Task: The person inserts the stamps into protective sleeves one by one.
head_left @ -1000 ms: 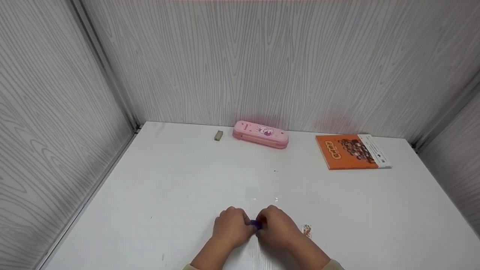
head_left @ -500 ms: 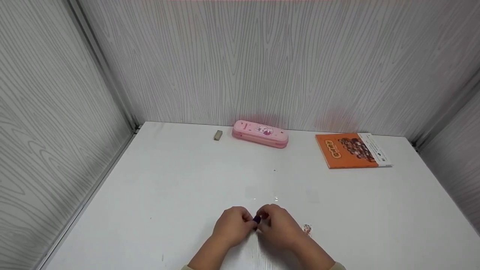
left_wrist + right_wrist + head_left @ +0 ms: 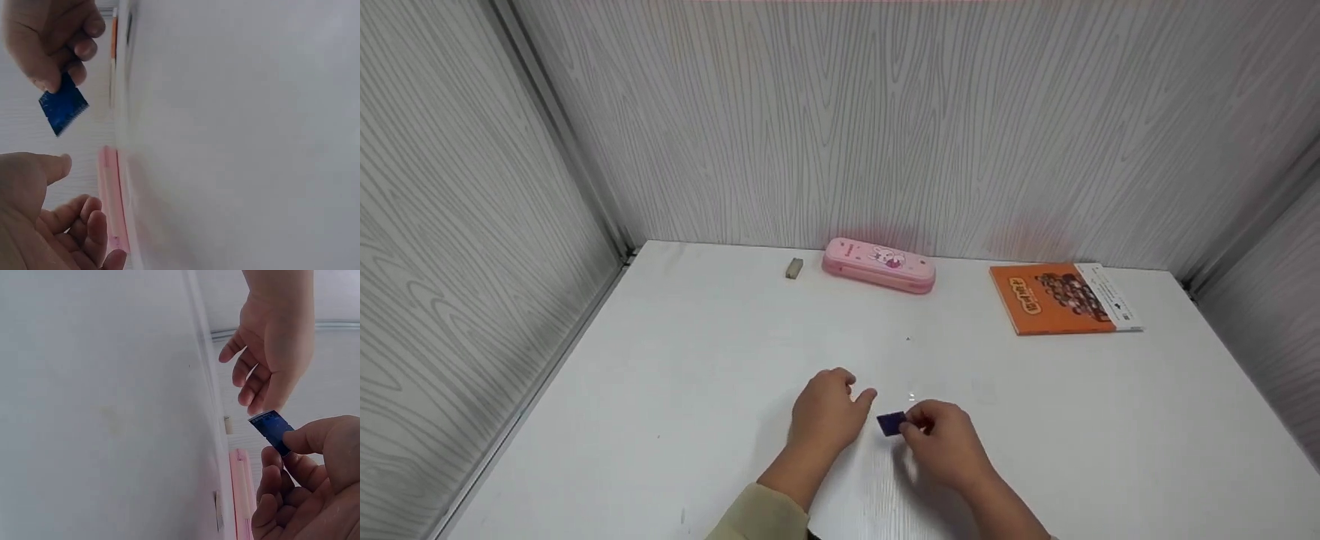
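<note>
My right hand [image 3: 950, 444] pinches a small, flat, dark-blue square packet [image 3: 891, 424] by one corner between thumb and forefinger, over the white table. In the left wrist view the packet [image 3: 62, 108] looks glossy blue, with a finely serrated edge. The right wrist view shows its opposite end [image 3: 271, 427] pointing toward the left hand. My left hand [image 3: 826, 412] is just left of the packet, apart from it, with thumb out and fingers loosely bent around nothing.
A pink pencil case [image 3: 879, 265] with a rabbit picture lies by the back wall. Left of it sits a small greyish block [image 3: 794, 268]. At the back right lies an orange-and-white book [image 3: 1051, 298]. Wood-grain panels [image 3: 840, 127] enclose the table [image 3: 720, 360].
Both hands gripped the packet together before. The left hand has let go and moved forward. The right hand has shifted right with the packet, and now hides a small patterned scrap on the table.
</note>
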{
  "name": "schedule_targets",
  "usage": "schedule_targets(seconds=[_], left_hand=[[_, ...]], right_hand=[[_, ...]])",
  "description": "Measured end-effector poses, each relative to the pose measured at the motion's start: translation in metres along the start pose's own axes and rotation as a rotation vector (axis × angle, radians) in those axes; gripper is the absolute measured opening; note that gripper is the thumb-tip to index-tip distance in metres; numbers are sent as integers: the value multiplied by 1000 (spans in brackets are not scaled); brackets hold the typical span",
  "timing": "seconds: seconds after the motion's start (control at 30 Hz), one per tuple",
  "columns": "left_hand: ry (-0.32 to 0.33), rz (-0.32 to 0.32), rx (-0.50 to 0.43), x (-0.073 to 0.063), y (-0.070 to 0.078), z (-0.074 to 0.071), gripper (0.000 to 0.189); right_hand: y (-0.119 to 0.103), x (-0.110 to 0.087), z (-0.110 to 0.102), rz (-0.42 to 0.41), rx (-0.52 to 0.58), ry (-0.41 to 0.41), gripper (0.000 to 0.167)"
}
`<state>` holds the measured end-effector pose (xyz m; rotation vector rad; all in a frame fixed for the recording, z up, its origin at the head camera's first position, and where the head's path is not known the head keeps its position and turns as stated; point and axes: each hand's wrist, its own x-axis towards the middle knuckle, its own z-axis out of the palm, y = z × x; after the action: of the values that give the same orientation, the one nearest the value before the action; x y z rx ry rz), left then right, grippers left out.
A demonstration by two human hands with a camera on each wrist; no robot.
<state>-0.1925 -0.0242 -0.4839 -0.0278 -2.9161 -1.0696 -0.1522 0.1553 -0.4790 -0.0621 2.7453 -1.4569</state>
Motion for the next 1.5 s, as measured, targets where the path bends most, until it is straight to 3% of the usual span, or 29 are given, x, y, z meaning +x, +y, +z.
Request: schedule_targets(seconds=[0.17, 0.4, 0.53, 0.73, 0.9, 1.03, 1.17, 1.5], left_hand=[[-41, -91, 186, 20, 4, 7, 60], [-66, -111, 293, 34, 5, 6, 48], [-81, -81, 285, 34, 4, 2, 39], [-98, -46, 185, 33, 0, 1, 27], [-57, -67, 159, 34, 0, 5, 40], [-52, -79, 229, 36, -1, 10, 51], [-71, -69, 284, 37, 1, 11, 36], [-46, -49, 223, 34, 4, 6, 8]], right_hand=[[2, -3, -1, 48, 32, -3, 4], [2, -2, -2, 77, 49, -10, 6], [0, -2, -4, 74, 33, 0, 6], [2, -2, -5, 69, 44, -5, 7], [4, -3, -7, 59, 63, -8, 7], [6, -5, -9, 53, 70, -13, 4], [8, -7, -10, 34, 80, -18, 3], [9, -4, -12, 52, 112, -39, 3]])
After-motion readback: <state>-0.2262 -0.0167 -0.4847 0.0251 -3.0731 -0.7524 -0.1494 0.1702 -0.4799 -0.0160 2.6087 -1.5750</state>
